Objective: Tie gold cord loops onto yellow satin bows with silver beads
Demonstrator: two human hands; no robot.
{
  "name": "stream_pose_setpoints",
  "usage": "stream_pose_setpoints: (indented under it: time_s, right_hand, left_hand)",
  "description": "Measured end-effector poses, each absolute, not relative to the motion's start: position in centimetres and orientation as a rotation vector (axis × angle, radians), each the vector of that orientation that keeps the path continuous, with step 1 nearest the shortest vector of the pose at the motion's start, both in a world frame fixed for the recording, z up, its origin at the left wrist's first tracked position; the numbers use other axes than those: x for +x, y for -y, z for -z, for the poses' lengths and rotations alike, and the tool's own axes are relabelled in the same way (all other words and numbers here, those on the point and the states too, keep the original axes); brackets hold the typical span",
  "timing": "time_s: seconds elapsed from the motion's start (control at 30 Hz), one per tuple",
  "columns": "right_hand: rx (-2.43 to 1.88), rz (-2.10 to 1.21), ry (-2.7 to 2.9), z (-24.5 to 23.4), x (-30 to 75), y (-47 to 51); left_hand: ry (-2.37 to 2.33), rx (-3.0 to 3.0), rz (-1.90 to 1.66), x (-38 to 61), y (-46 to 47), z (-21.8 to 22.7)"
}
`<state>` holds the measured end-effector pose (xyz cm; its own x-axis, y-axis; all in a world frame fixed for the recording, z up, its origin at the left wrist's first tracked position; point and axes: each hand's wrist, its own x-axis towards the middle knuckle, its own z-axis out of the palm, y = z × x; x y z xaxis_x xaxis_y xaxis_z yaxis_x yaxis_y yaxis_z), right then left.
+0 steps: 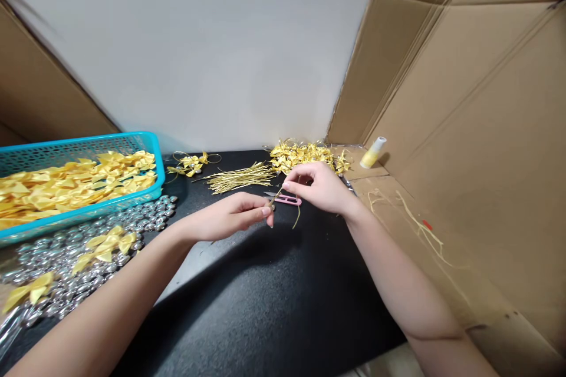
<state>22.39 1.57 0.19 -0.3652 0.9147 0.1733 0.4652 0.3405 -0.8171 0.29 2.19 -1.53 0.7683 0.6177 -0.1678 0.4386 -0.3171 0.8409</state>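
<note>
My left hand (234, 215) and my right hand (318, 187) meet over the black table top (274, 294), both pinched on a thin gold twist tie (279, 194) that runs between the fingertips; one end hangs down below my right hand. A small pink clipper (287, 200) lies on the table just under the hands. Behind them lies a bundle of gold twist ties (239, 178), and further back right a heap of finished gold bows (305, 156).
A turquoise basket (152, 147) full of yellow satin bows stands at the left. Silver beads (66, 259) with a few yellow bows on them lie in front of it. Cardboard walls stand right and left; a small glue bottle (374, 152) rests at the back right.
</note>
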Motion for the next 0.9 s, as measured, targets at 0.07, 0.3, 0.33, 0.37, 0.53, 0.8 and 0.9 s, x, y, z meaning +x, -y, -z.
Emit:
stream_pose_setpoints:
  time_s: [0.07,0.3,0.33,0.37,0.53,0.8,0.9]
  right_hand:
    - [-1.221,-0.897,2.036,0.2,22.4,-1.7]
    - [-1.148,-0.665,1.962,0.2,22.1,-1.6]
    - [-1.113,-0.588,1.942,-0.2,22.0,-1.3]
    - [-1.074,-0.554,1.956,-0.6,21.9,-0.9]
    - [-1.11,-0.567,2.231,-1.5,20.9,1.0]
    - [-1.111,-0.717,2.172,-0.2,20.3,0.6]
    - [-1.118,-1.005,2.116,-0.5,20.4,0.5]
  left_hand:
    - [-0.818,2.001,-0.292,0.3,-2.2,1.2]
    - [-0.847,2.036,-0.415,0.0,-2.1,0.7]
    - [-0.856,2.039,-0.427,0.0,-2.0,0.7]
    - [-0.865,2.043,-0.437,0.0,-2.0,0.6]
    - [-0.878,2.043,-0.474,0.2,-1.7,0.3]
    - [-0.877,2.063,-0.5,0.6,-1.5,0.4]
    - [-1.0,2.128,-0.532,0.6,-1.7,0.7]
